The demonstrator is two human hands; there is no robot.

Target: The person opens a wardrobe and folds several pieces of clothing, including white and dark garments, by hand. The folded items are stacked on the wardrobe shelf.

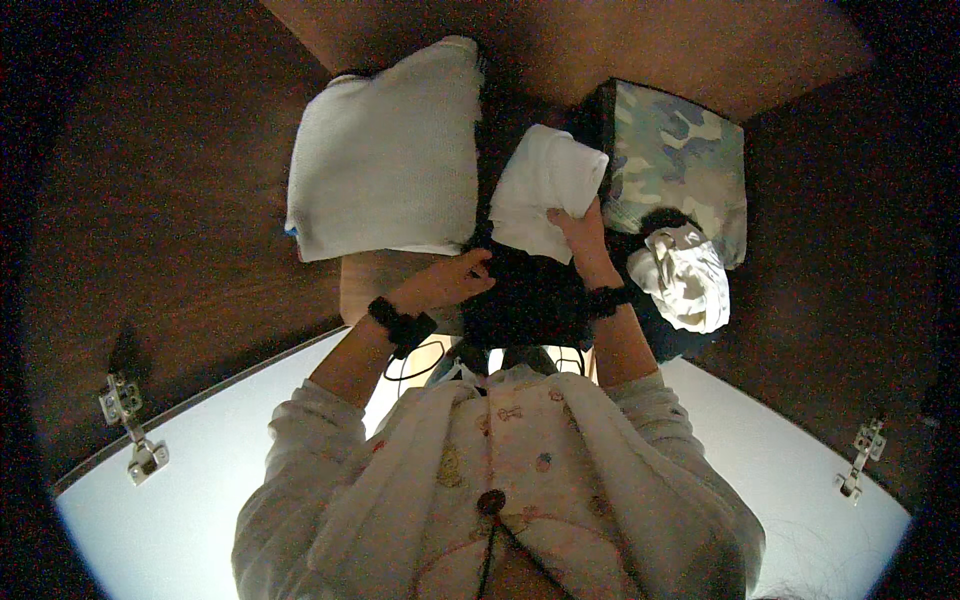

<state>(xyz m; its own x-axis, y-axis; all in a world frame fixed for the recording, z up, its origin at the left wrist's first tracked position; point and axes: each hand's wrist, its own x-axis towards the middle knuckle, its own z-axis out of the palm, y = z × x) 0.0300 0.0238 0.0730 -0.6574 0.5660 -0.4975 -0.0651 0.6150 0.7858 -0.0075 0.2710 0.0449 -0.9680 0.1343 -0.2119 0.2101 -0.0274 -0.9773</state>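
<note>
My right hand (583, 231) grips the near right edge of a folded white cloth (540, 180), with the thumb on top. This cloth lies over a stack of black fabric (529, 296), whose details are lost in the dark. Beside that black fabric is my left hand (454, 279), its fingers loosely bent and nothing visible in it. Whether its fingertips touch the fabric I cannot tell. A larger folded white textile (390, 157), perhaps a towel or blanket, lies beyond my left hand.
A camouflage-patterned fabric box or bag (675, 150) stands at the right, with a crumpled white cloth or bag (690, 281) before it. Dark wooden cabinet walls (180, 202) enclose both sides. Two open white doors (195, 487) on metal hinges (131, 427) flank my arms.
</note>
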